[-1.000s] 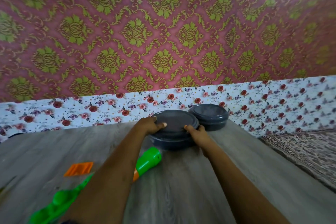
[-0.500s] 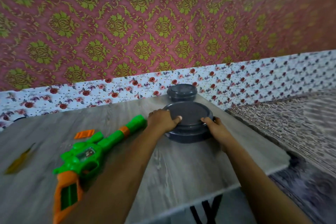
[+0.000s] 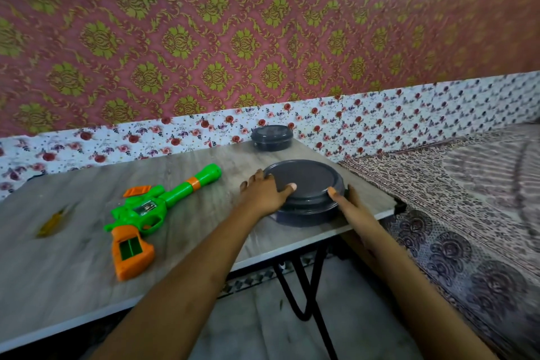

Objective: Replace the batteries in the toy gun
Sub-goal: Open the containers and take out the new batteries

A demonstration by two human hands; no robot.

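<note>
- Wall (image 3: 263,38) behind: pink paper with a green-gold damask print, and a white band of small red flowers (image 3: 380,114) along its foot.
- Table (image 3: 73,272): grey wood-grain top on black bent-wire legs (image 3: 309,286).
- Landmark is the large container (image 3: 306,184), dark grey and round with its lid on. It sits near the table's right end, close to the near edge.
- Left hand (image 3: 263,194): clasps the large container's left rim, thumb laid on the lid, fingers curled round the far-left side.
- Right hand (image 3: 347,204): clasps the large container's right rim, thumb tip on the lid's edge. The fingers go down the right side, mostly hidden.
- Toy gun (image 3: 146,213): lies flat on the table well left of the large container, touched by neither hand. Green body; the barrel, with its orange ring, points towards the container. The orange grip lies farthest from it (a rectangular recess in the grip stands open, green inside).
- Orange cover piece (image 3: 136,191): a small ribbed tab left of the large container, at the gun's far side and touching or nearly so.
- Small container (image 3: 271,137): same dark grey, lidded, beyond the large container against the floral band and apart from it.
- Yellowish object (image 3: 52,223): far left of the large container, beyond the gun, too blurred to tell.
- Patterned cloth (image 3: 467,199): spread right of the large container, lower than the tabletop.
</note>
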